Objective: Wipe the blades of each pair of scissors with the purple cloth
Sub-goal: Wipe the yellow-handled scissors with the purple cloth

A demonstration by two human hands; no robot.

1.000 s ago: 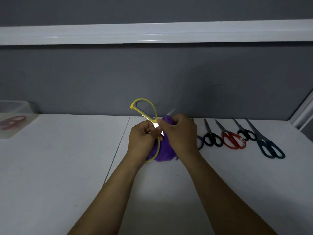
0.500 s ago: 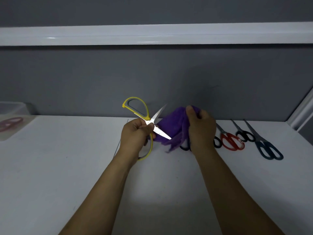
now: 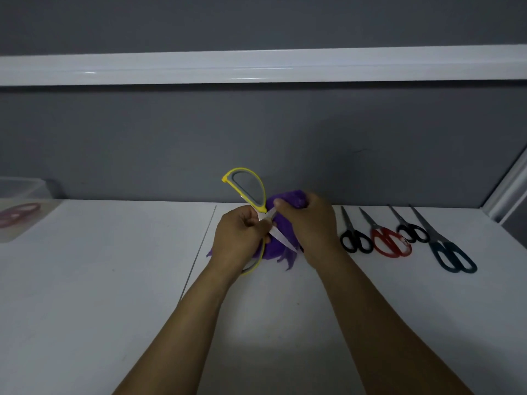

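My left hand (image 3: pixel 238 240) grips the yellow-handled scissors (image 3: pixel 247 189) near the pivot, holding them spread open above the table, one handle loop up and the other below my fist. My right hand (image 3: pixel 309 220) holds the bunched purple cloth (image 3: pixel 281 246) against the blades; one bare blade (image 3: pixel 282 239) shows slanting down to the right over the cloth. To the right, lying on the white table (image 3: pixel 114 280), are black scissors (image 3: pixel 355 238), red scissors (image 3: pixel 389 243), small black scissors (image 3: pixel 412 230) and dark blue scissors (image 3: pixel 452 256).
A clear plastic box (image 3: pixel 21 212) with a reddish pair of scissors (image 3: pixel 18 213) inside stands at the far left by the grey wall. A seam (image 3: pixel 199 249) runs down the tabletop left of my hands. A white frame post (image 3: pixel 510 192) rises at the right.
My right hand has brought the cloth back left from beside the blades and closed it onto them. The scissors shifted slightly right with my left hand.
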